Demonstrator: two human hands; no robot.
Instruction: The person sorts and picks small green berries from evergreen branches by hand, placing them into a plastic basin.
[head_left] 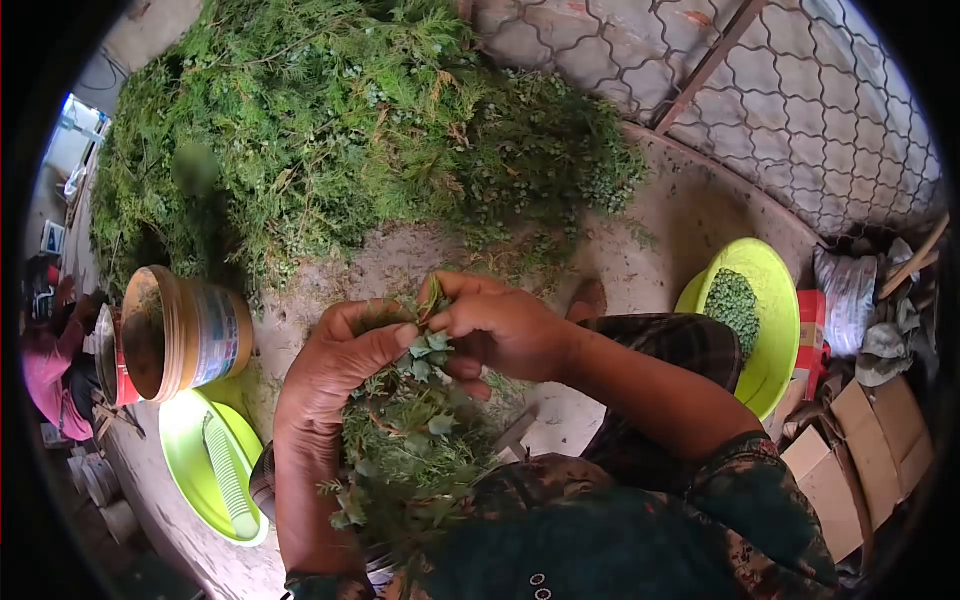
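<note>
Sprigs of small-leaved green foliage [410,450] sat bunched in the closed left hand [335,370], the right hand [500,325] pinching their tips. Judging by the thin layer in the lime-green plastic bowl [775,320] and the large heap of green cuttings [350,130] ahead, most was left to do. A tan plastic jar [185,335] lay nearby, blocking nothing.

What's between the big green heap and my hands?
Head view: mostly bare ground lies between the heap and the left hand and right hand, which both grip the bunch.
</note>
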